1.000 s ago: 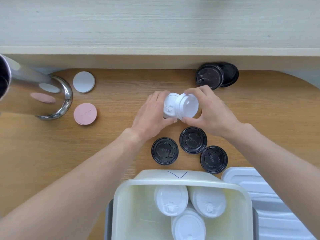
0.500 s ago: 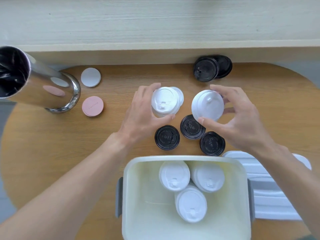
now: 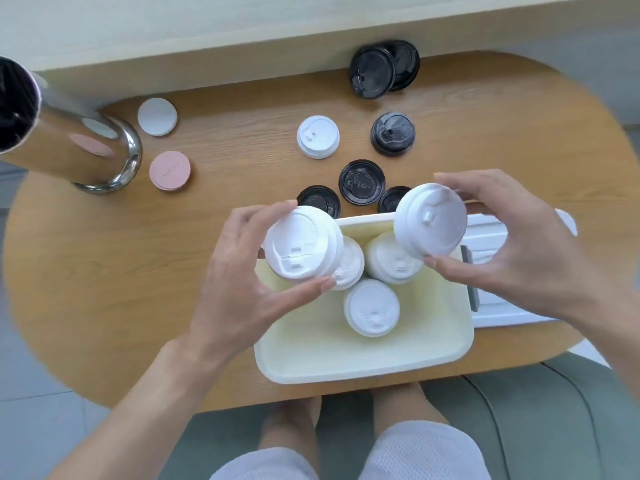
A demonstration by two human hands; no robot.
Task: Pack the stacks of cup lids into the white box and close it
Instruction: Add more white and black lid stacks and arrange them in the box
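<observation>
Hands (image 3: pixel 398 271) now hold lid stacks (image 3: pixel 299 249) over box (image 3: pixel 363 362).

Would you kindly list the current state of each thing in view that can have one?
white box: open, three white lid stacks inside
box cover: off, lying right of the box
left hand: grips a white lid stack over the box
right hand: grips another white stack, tilted, over the box's right far corner
lone white lid: resting on the table
loose black lids: unpacked on the table
metal cup: upright
</observation>
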